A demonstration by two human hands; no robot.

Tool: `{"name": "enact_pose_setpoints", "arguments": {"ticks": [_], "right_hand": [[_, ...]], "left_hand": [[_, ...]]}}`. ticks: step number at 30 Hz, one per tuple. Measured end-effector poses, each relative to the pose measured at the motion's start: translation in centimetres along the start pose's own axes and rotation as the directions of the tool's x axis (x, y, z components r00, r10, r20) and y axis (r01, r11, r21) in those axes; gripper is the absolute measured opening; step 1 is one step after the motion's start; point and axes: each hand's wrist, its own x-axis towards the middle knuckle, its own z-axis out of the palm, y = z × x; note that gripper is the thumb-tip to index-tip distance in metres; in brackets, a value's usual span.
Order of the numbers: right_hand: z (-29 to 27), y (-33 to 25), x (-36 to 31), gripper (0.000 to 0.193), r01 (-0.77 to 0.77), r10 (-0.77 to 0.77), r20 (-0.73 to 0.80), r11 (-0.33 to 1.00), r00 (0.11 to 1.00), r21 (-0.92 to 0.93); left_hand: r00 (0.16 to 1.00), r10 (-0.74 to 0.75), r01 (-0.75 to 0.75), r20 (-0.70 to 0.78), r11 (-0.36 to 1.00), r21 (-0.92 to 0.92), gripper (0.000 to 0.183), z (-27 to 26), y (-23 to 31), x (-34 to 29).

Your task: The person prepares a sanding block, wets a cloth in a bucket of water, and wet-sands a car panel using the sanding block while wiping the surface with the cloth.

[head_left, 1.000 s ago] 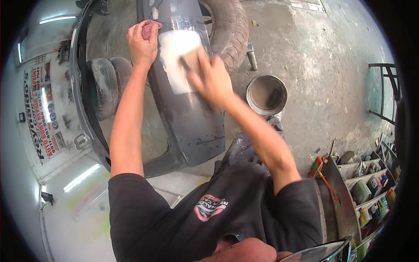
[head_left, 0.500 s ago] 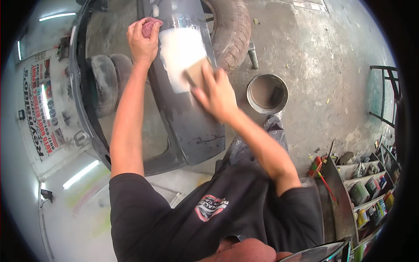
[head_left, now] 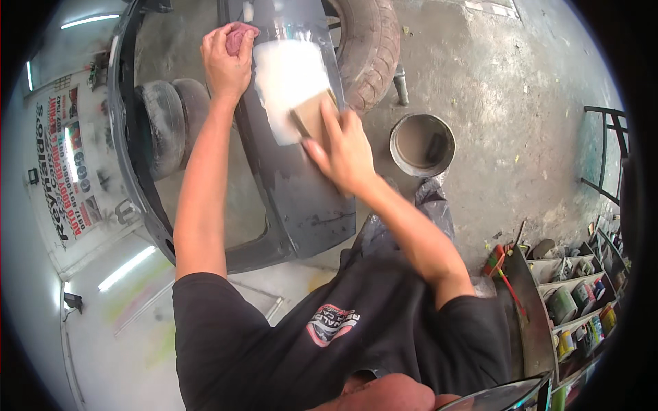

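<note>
A dark grey car body panel (head_left: 317, 229) with an open window-like frame lies in front of me. On it is a white patch of what looks like body filler (head_left: 288, 65). My right hand (head_left: 349, 152) grips a tan sanding block (head_left: 315, 115), held flat against the patch's lower right part. The fingers stretch over its top, and its underside is hidden. My left hand (head_left: 225, 72) is closed around a crumpled pink cloth or sponge (head_left: 238, 41) at the panel's left edge, beside the patch's upper corner.
Right of the panel, a round bucket (head_left: 395, 152) of murky water with a dark object in it stands on the concrete floor. A large tyre (head_left: 375, 58) is beyond it; more tyres (head_left: 161, 130) are left. Shelves of bottles and cans (head_left: 548, 282) stand lower right.
The sanding block and right hand are almost in the same place on the patch, now less blurred. The left hand keeps its hold on the pink cloth or sponge. The view has shifted slightly.
</note>
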Motion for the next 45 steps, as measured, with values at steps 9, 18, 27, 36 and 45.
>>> {"name": "enact_pose_setpoints", "arguments": {"ticks": [9, 18, 27, 36, 45], "right_hand": [[-0.9, 1.1, 13.9, 0.073, -0.135, 0.135, -0.015, 0.991, 0.991, 0.024], [-0.7, 0.5, 3.5, 0.081, -0.020, 0.020, -0.041, 1.000, 0.999, 0.007], [-0.1, 0.9, 0.7, 0.087, 0.038, -0.037, 0.042, 0.999, 0.998, -0.012], [-1.1, 2.0, 15.8, 0.070, -0.190, 0.190, -0.032, 0.982, 0.981, 0.002], [-0.5, 0.1, 1.2, 0.084, -0.032, 0.032, 0.023, 0.999, 0.999, -0.012]], "left_hand": [[0.996, -0.024, 0.035, 0.085, 0.992, -0.119, 0.034, 1.3, -1.2, 0.8], [1.000, -0.004, 0.004, -0.011, 1.000, 0.001, 0.026, 0.0, 1.1, 1.0], [1.000, -0.029, 0.029, -0.001, 1.000, 0.011, 0.026, 0.4, -0.5, -0.4], [0.999, 0.006, -0.003, 0.051, 0.999, -0.053, 0.024, 1.7, -0.3, 0.9], [0.999, 0.008, -0.009, -0.033, 0.999, -0.045, 0.026, 0.3, -0.7, 0.5]]}}
